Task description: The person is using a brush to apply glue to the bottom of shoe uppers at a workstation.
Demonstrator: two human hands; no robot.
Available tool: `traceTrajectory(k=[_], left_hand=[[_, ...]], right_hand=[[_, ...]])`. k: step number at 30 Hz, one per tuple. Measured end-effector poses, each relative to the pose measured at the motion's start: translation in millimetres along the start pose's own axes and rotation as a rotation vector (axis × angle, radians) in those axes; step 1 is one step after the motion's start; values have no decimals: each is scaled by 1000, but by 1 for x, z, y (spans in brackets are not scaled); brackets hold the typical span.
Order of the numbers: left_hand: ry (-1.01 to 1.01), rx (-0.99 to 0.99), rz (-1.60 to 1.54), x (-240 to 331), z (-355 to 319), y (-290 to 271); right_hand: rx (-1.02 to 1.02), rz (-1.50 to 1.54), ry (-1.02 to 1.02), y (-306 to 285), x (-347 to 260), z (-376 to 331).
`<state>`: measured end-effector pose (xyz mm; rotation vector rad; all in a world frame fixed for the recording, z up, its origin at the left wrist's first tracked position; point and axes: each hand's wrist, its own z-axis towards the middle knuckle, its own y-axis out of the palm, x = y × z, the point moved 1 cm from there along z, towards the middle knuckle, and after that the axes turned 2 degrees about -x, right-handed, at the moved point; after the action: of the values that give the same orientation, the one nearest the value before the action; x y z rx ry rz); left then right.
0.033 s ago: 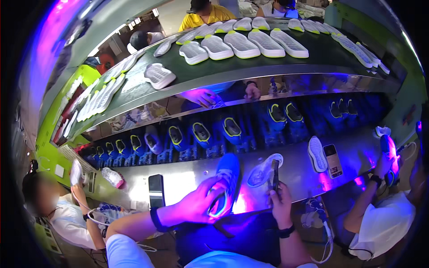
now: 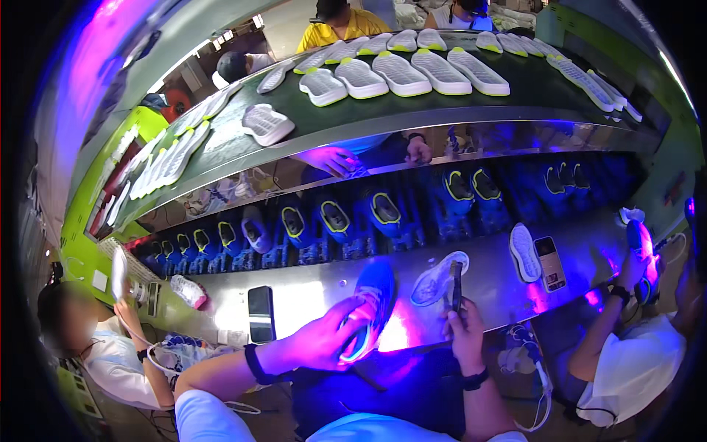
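My left hand (image 2: 329,337) is closed round the collar of a blue shoe (image 2: 378,289), its toe pointing away from me over the near edge of the metal bench. Violet light falls on the shoe and on my fingers. In my right hand (image 2: 465,336) a slim dark-handled brush (image 2: 456,286) stands nearly upright. Its head reaches over a white sole-shaped piece (image 2: 428,286) lying on the bench; whether the two touch I cannot tell.
A white sole (image 2: 524,253) and a phone (image 2: 549,264) lie to the right, another phone (image 2: 261,314) to the left. Behind runs a lower line of blue shoes (image 2: 336,219); above it, a green belt (image 2: 353,120) carries white soles (image 2: 401,75). Co-workers sit either side.
The soles on the upper belt and the shoes on the lower line have shifted slightly right. The left co-worker's white piece has turned. My hands keep almost the same place.
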<state>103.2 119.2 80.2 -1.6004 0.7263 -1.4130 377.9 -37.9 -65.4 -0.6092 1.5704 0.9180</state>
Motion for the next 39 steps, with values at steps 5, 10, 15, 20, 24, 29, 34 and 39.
traceTrajectory(k=[5, 10, 15, 20, 24, 29, 34, 39], left_hand=[[18, -46, 126, -7, -46, 8], [-384, 102, 546, -11, -5, 55], [-516, 147, 901, 14, 22, 110], [163, 210, 565, 12, -21, 111], [-36, 645, 126, 17, -42, 47], [-158, 759, -8, 46, -94, 100], [-153, 661, -3, 61, -117, 135], [-145, 679, -23, 60, -124, 149]], right_hand=[[34, -35, 35, -4, -9, -22], [143, -260, 0, 5, -13, -50], [106, -284, 70, 9, -44, -78], [43, -412, -20, 16, -54, -98], [-51, -509, -32, 25, -55, -90], [-213, -637, -67, 49, -36, -88], [-283, -737, -55, 71, -22, -67], [-244, -756, 34, 64, -1, -66]])
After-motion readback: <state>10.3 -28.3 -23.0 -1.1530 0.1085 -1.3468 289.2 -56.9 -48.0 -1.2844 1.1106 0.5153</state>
